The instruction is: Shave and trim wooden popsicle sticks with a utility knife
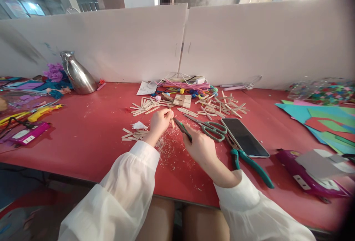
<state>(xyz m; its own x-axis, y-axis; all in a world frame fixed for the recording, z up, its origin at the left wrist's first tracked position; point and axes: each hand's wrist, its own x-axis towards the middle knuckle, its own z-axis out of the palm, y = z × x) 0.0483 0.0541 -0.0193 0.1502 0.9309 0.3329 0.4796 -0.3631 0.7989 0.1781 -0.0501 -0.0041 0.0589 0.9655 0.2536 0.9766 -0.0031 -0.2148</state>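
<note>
My left hand [161,121] pinches a short wooden craft stick [173,123], held upright just above the table. My right hand [202,147] is closed around a slim dark knife with green on it [183,129]; its tip reaches to the stick. Pale wood shavings [166,146] lie scattered on the red table below both hands. Left of them are a small pile of craft sticks [133,135] and a crumpled white scrap [139,125]. Green-handled scissors [215,129] lie beyond my right hand, with teal-handled pliers [253,165] beside my right wrist.
A phone [245,137] lies at the right, near a purple power strip [307,174] and coloured sheets [327,122]. More craft sticks [222,106] and a wooden block [182,100] lie ahead. A steel jug [79,72] stands back left before a white partition [124,44].
</note>
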